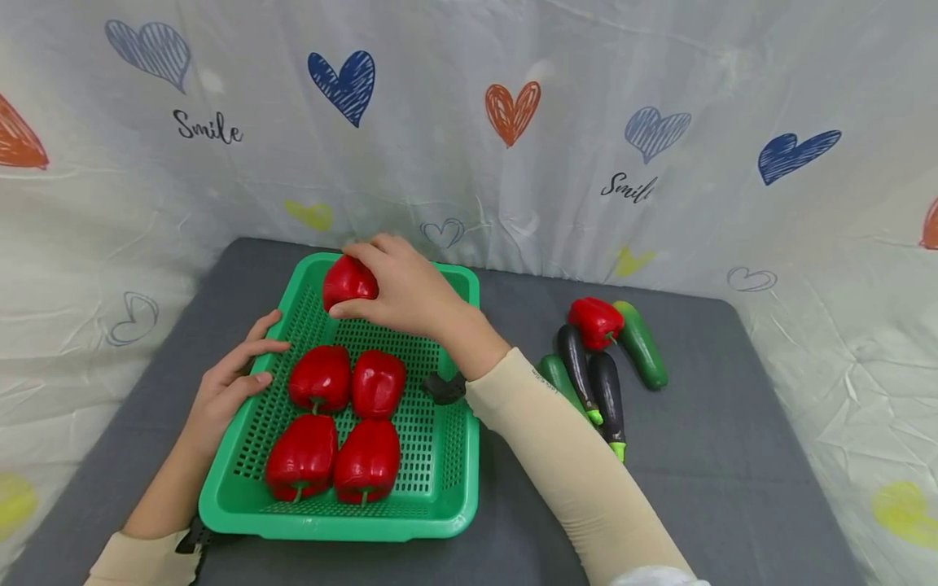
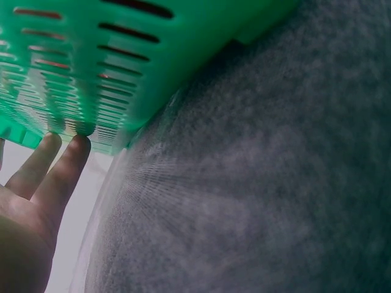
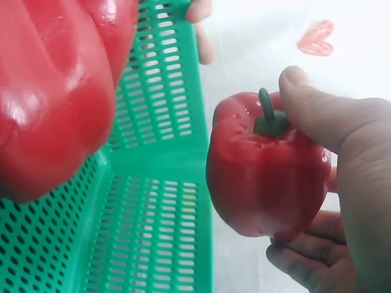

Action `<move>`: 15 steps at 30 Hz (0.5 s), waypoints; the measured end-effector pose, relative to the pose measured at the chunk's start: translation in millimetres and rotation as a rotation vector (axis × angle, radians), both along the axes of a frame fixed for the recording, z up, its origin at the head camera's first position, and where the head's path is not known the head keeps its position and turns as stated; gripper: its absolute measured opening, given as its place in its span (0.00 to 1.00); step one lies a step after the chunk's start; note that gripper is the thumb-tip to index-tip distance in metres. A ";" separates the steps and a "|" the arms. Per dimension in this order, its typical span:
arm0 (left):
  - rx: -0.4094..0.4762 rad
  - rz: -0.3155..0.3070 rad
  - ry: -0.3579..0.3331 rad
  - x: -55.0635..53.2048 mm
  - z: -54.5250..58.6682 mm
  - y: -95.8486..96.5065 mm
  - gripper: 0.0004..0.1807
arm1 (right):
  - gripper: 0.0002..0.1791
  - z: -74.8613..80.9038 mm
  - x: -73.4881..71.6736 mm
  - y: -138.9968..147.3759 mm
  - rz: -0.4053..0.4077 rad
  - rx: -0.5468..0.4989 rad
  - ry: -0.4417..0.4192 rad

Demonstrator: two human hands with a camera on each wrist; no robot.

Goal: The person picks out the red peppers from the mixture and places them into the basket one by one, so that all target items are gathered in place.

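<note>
My right hand (image 1: 406, 285) grips a red bell pepper (image 1: 348, 281) over the far end of a green plastic basket (image 1: 337, 527). The right wrist view shows this pepper's green stem (image 3: 269, 122) between thumb and fingers, held above the rim. Several more red bell peppers (image 1: 320, 378) lie in the basket's near and middle part. At the basket's left side is my left hand (image 1: 230, 382), its fingertips at the rim. From the left wrist, two extended fingers (image 2: 64, 174) touch the slotted outer wall (image 2: 122, 67).
Right of the basket, on the grey table (image 1: 703, 456), lie another red bell pepper (image 1: 595, 321), two dark eggplants (image 1: 607, 395) and green cucumber-like vegetables (image 1: 643, 346). My right forearm partly covers that group. A white curtain with printed hearts (image 1: 513, 112) hangs behind the table.
</note>
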State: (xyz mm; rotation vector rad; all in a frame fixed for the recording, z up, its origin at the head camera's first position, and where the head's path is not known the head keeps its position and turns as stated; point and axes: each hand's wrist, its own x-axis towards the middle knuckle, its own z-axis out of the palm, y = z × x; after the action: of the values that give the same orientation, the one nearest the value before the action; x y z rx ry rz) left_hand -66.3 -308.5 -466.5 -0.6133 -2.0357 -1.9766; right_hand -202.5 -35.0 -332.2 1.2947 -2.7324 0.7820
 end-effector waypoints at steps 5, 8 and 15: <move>0.000 -0.019 0.026 0.9 -0.1 -0.1 0.20 | 0.46 -6.0 -1.6 -10.6 0.010 0.026 -0.031; -0.005 -0.009 0.015 0.9 0.3 0.1 0.20 | 0.47 -9.7 -3.4 -15.8 0.007 0.043 -0.046; -0.007 -0.011 0.025 0.1 0.4 -0.3 0.20 | 0.48 -16.6 -7.3 -27.0 -0.005 0.098 -0.077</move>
State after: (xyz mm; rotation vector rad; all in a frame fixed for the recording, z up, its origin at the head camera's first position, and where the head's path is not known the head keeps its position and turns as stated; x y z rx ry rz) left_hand -66.3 -308.8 -466.1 -0.6486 -2.0297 -1.9595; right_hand -209.8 -61.9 -348.8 1.3008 -2.8667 0.7206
